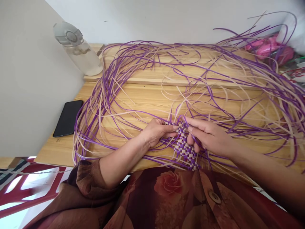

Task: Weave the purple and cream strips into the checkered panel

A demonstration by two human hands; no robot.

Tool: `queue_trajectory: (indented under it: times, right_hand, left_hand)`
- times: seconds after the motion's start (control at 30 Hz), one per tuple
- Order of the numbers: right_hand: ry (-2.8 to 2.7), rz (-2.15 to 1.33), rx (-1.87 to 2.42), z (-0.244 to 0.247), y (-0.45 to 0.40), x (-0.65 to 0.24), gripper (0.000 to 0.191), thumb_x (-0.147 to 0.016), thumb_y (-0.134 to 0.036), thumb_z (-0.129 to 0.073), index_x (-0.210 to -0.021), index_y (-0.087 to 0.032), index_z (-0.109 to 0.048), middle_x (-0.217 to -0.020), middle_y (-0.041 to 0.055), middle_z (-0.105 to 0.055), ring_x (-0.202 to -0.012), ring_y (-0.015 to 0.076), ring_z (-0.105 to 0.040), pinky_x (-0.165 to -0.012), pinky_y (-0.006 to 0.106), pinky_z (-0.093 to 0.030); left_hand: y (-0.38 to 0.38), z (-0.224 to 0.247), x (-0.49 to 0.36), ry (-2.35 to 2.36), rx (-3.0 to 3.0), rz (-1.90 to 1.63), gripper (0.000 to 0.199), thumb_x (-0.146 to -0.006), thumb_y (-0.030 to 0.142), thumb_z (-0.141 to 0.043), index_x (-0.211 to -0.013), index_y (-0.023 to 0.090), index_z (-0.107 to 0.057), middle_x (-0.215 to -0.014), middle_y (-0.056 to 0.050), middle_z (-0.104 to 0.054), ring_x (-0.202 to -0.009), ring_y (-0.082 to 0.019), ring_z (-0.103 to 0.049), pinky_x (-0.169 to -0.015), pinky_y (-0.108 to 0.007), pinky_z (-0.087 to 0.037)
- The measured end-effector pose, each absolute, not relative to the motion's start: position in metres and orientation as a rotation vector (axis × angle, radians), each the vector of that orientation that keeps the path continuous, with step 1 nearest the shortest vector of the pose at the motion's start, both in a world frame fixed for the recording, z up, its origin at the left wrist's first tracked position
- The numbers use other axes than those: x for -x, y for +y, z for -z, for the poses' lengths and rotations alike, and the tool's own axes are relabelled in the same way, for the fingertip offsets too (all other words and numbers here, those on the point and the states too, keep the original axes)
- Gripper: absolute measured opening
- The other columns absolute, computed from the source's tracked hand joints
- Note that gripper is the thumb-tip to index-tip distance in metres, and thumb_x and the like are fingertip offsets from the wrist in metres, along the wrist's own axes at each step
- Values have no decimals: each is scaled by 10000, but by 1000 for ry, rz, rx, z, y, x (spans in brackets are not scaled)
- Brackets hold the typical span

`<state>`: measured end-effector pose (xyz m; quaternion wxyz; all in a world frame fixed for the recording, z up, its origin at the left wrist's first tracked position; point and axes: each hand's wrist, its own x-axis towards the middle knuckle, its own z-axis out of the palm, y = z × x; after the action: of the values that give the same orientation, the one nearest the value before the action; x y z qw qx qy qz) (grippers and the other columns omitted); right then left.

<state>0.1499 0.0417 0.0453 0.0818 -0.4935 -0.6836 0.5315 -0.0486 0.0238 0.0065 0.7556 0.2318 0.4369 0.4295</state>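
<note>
The small checkered woven piece (183, 147) sits between the two hands at the near edge of the wooden table (143, 98), its lower tip close to the wearer's patterned garment (166, 203). The left hand (154, 132) pinches its upper left edge between thumb and fingers; the right hand (208, 135) grasps its right edge, thumb near the front and lower fingers curled in, though whether that thumb and index finger also nip a strand I cannot tell. A purple loop (183, 116) arches at the top edge, not drawn flat. I judge the work to be at an early stage: a narrow patch of purple and cream checks is closed up, while a great many loose strands (107, 82) run out unwoven on both sides, far more than is worked in. They sweep across the table, past the dark phone (68, 118) and clear bottle (81, 55) at left, toward a pink bundle (283, 52) at the far right
</note>
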Motion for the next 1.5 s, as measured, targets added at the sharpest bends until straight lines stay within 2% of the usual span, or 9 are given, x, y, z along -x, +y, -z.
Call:
queue_trajectory:
  times: [0.13,0.57,0.67,0.73,0.8,0.97,1.2,1.3,1.5]
  right_hand:
    - [-1652,-1938,1556,-52,38,-131,593,-953,-246,-404,-1531,-264,-273,-644,2,-649,-414,126,-604,-351,153,-326]
    - [-1738,-2050,1441,-51,30,-115,584,-969,-268,-411,-1513,-244,-201,-767,21,-674,-544,164,-673,-426,208,-458]
    - [-2069,-1572,1456,-53,38,-126,539,-935,-307,-486,-1457,-208,-398,-762,31,-693,-559,160,-662,-503,243,-489]
    - [-2233,-1149,1424,-56,48,-132,411,-905,-320,-533,-1287,-191,-612,-730,29,-695,-559,147,-638,-536,245,-470]
    - [-2287,-975,1388,-60,57,-136,324,-894,-327,-536,-1123,-182,-713,-677,22,-680,-546,138,-606,-522,242,-431]
    - [-2342,-911,1355,-68,69,-130,280,-862,-278,-526,-1014,-186,-743,-672,3,-673,-561,123,-563,-529,238,-374]
    - [-2654,-899,1249,-69,90,-116,274,-846,-297,-523,-666,-163,-682,-525,-23,-552,-490,94,-441,-505,254,-265]
    - [-2572,-971,1215,-67,95,-111,255,-831,-355,-578,-697,-166,-684,-586,-22,-587,-538,95,-475,-527,245,-299]
    - [-2248,-1296,1073,-63,99,-115,160,-797,-306,-612,-856,-175,-682,-776,15,-682,-655,126,-578,-594,241,-413]
  left_hand:
    - [22,-7,47,943,-537,-943,396,-501,243,-914,-820,83,-742,-812,-66,-716,-712,-122,-657,-659,-203,-547]
    - [19,-2,37,970,-650,-1045,376,-541,323,-881,-781,93,-704,-665,-18,-657,-551,-85,-568,-558,-208,-466]
    - [18,-2,35,1019,-654,-1070,365,-546,309,-876,-780,95,-695,-657,-16,-651,-540,-85,-556,-553,-215,-464]
    - [17,-2,34,1044,-638,-1089,381,-535,298,-882,-797,96,-696,-686,-24,-663,-556,-90,-566,-570,-224,-477]
    - [16,-3,33,1052,-620,-1105,373,-526,281,-886,-786,99,-690,-678,-18,-659,-540,-84,-555,-560,-224,-468]
    - [16,-3,33,1055,-616,-1124,317,-543,250,-875,-738,113,-666,-595,19,-614,-463,-60,-488,-496,-212,-403]
    - [16,3,34,1038,-672,-1150,334,-537,269,-875,-761,119,-678,-653,6,-641,-518,-78,-517,-531,-225,-403]
    - [16,3,35,1036,-711,-1137,285,-572,265,-852,-733,121,-666,-599,21,-600,-486,-66,-470,-501,-220,-367]
    - [17,4,35,1049,-694,-1124,277,-594,239,-824,-794,117,-676,-639,7,-618,-498,-76,-482,-514,-232,-383]
